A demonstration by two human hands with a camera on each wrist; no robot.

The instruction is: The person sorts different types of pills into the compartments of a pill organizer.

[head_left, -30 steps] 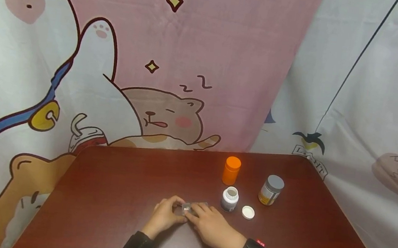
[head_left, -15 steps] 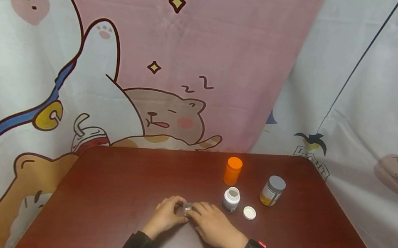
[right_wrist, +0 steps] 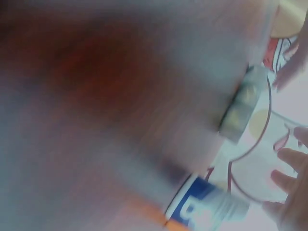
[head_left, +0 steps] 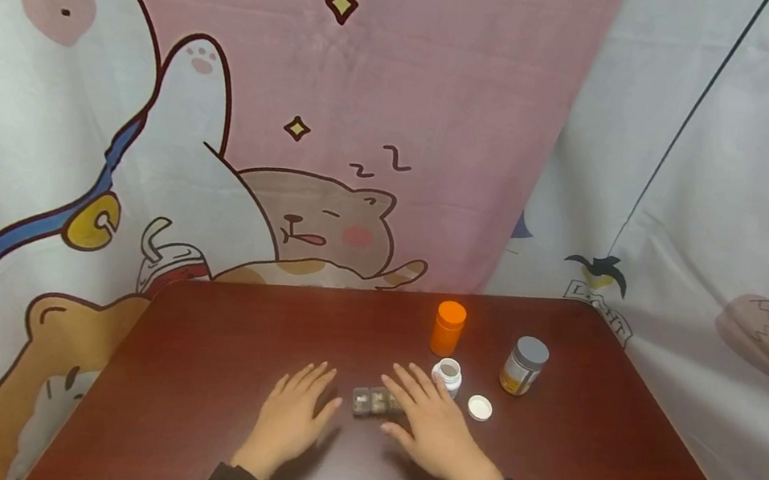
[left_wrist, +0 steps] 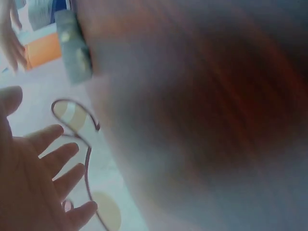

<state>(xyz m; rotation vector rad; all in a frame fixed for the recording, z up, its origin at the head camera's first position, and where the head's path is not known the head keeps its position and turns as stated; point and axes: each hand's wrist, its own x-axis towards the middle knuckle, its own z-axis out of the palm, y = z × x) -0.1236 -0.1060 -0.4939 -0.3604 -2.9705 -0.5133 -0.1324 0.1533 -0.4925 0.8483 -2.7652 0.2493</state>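
A small clear pill organizer [head_left: 372, 402] with several compartments lies on the table between the hands; pale bits show inside it in the left wrist view. To its left, my left hand [head_left: 288, 420] is held with fingers extended and holds nothing. On the other side my right hand [head_left: 436, 429] has its fingers spread, nothing in them, and covers the box's right end in the head view. Its fingertips also overlap the uncapped white bottle [head_left: 449, 369], whose blue and white label shows in the right wrist view. A white cap [head_left: 480, 407] lies beside that bottle.
Behind the white bottle stands an orange bottle [head_left: 448, 329] with an orange lid. A jar with a grey lid [head_left: 524, 366] is farther right. The dark red-brown table [head_left: 232, 342] ends at a cartoon-printed cloth [head_left: 487, 124] at the back and right.
Both hands have let go of the pill organizer and drawn apart, fingers straightened, the left hand moving left and the right hand to the right. The box now shows on the table.
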